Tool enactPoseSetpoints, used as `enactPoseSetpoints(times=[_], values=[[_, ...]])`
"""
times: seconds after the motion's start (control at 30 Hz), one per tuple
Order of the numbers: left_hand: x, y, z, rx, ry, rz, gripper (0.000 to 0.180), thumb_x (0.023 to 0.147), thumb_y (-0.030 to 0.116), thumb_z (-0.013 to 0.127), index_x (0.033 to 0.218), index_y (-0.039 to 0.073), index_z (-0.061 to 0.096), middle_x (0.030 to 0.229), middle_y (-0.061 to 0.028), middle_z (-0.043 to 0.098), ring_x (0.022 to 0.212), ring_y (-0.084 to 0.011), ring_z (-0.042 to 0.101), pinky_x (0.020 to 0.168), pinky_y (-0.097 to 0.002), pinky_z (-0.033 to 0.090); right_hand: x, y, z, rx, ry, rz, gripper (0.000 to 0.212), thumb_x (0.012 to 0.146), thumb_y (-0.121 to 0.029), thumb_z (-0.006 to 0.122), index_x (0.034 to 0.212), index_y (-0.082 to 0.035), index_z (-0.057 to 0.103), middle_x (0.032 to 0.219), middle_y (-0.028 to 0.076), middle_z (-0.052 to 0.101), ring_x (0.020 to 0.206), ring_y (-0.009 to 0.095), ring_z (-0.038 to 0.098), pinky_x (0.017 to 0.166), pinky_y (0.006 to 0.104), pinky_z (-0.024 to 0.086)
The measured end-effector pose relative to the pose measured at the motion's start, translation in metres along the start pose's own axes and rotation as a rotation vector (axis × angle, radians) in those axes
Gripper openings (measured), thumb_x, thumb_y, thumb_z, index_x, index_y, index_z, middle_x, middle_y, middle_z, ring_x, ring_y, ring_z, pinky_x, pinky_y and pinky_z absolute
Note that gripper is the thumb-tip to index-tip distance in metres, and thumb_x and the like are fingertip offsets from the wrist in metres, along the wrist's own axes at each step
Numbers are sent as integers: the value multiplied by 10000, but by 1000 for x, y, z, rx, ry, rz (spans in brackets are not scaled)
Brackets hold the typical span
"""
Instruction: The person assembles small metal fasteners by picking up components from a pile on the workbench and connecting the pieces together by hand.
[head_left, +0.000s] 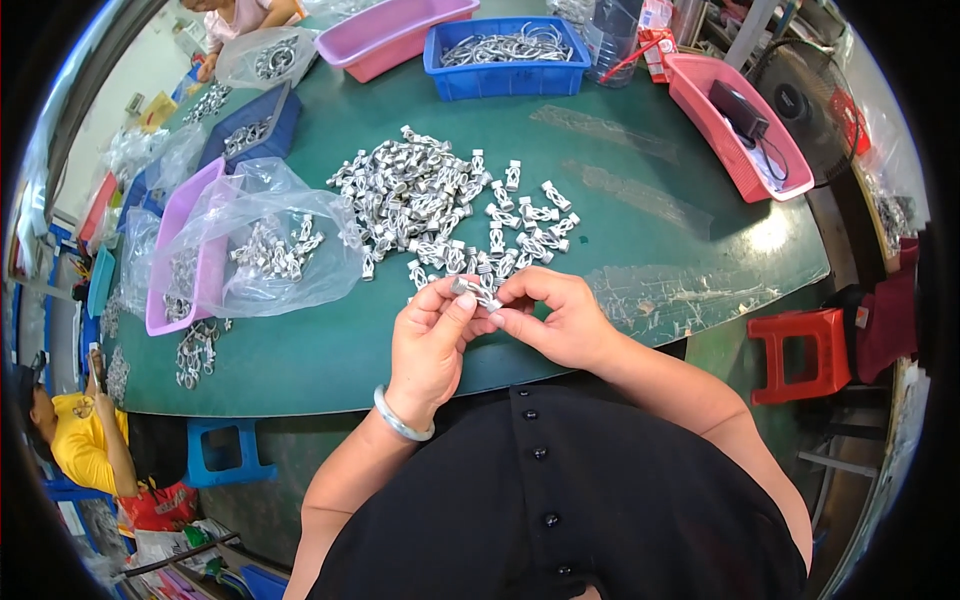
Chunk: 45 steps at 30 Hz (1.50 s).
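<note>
Between my two hands, above the table's near edge, is a small silver metal fitting (478,293) with a round cap at one end. My left hand (430,340), a pale bangle (402,418) on its wrist, pinches the capped end between thumb and fingers. The other end is pinched by the thumb and forefinger of my right hand (562,322). Just beyond my fingers spreads a large pile of similar silver fittings (410,190), with several loose ones strewn toward the right. The fitting's fine details are too small to make out.
On the green table (640,240) stand a blue tray (510,82) of metal rings, pink baskets (740,130) and a purple tray (210,260). A clear plastic bag (290,270) holds more fittings. A person in yellow (85,440) is at left, another person (240,20) at the far end.
</note>
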<state>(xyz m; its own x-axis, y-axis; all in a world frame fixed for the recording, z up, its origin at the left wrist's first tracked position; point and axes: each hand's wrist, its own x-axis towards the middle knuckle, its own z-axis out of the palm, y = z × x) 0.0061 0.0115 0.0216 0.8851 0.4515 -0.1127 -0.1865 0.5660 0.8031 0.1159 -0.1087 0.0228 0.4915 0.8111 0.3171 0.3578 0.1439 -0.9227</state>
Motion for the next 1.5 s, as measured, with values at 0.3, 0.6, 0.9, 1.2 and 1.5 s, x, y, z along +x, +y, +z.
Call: enactPoseSetpoints(times=[0.3,0.6,0.9,1.2,1.5], values=[[-2,-4,-2,519,-89,423,165,806,-14,550,966,-13,593,943,-77,541,792,-98,534,693,-200,437,0,6,2,86,10,66,86,754,-33,606,837,-19,591,740,23,560,641,77,514,567,215,411],[-5,-4,0,536,-83,423,181,800,-18,556,980,-25,575,952,-73,538,806,-94,533,703,-198,438,-1,9,3,148,6,98,87,755,-45,610,835,-16,590,741,14,557,640,66,503,565,211,406],[-10,-5,0,359,-57,308,251,806,-10,551,1053,-24,510,897,-70,569,803,-105,550,720,-225,460,-2,-3,2,36,63,21,99,749,-28,594,837,6,563,749,44,570,644,85,541,568,218,435],[-9,-5,-4,292,-53,238,166,841,29,513,997,-26,524,826,-84,596,718,-124,578,665,-237,480,0,-14,2,-61,80,-103,105,742,1,596,826,15,536,744,78,563,671,128,593,597,239,482],[-7,-6,-7,79,-84,15,144,871,81,476,968,-9,534,813,-77,597,668,-121,574,605,-234,479,0,-16,3,-70,78,-172,114,729,-7,613,819,0,543,733,79,565,649,158,590,581,252,472]])
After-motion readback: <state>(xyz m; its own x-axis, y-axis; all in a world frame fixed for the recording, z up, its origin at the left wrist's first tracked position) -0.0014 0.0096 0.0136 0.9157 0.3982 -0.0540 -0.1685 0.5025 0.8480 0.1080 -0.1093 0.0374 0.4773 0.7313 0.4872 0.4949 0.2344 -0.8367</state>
